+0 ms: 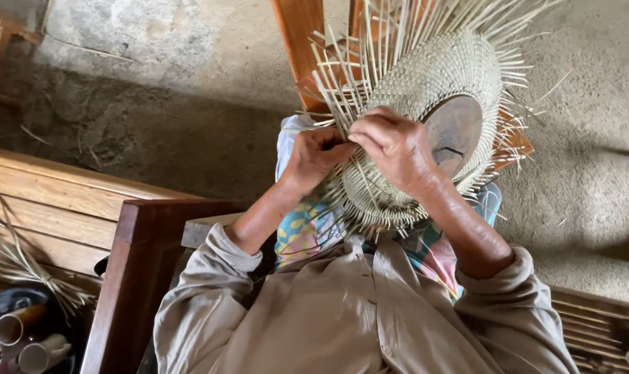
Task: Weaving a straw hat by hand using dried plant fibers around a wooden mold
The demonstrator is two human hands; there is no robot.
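Beige shirt sleeves (210,291), pushed up the forearms, fill the bottom of the view, with a patterned cloth (304,232) on the lap just beyond them. Above the lap sits a half-woven straw hat (446,76), pale yellow-green, its tight checker weave forming a domed crown around a dark round wooden block (453,128) that shows through the opening. Loose unwoven strips (370,41) bristle out all around the edge, longest at the top and left, shorter along the lower rim.

Both hands work at the left rim of the hat. The left hand (314,156) is curled closed, its fingers pinched together on strips at the weave's edge, though the exact strand is hidden under the knuckles. The right hand (397,149) lies across the weave just beside it, fingers (366,131) bent and pressed down on the woven band, touching the left hand's fingertips. The hat rests tilted against the lap, and its crown leans toward an orange-brown wooden frame (297,34) behind.

To the left, a dark wooden armrest (137,263) stands near the left elbow, beside a slatted wooden bench (58,208) bearing a tied bundle of dry straw (23,266). Several cups (23,343) sit at the lower left corner. Bare concrete floor (591,180) spreads wide on the right and above, giving the loose strips open room there.
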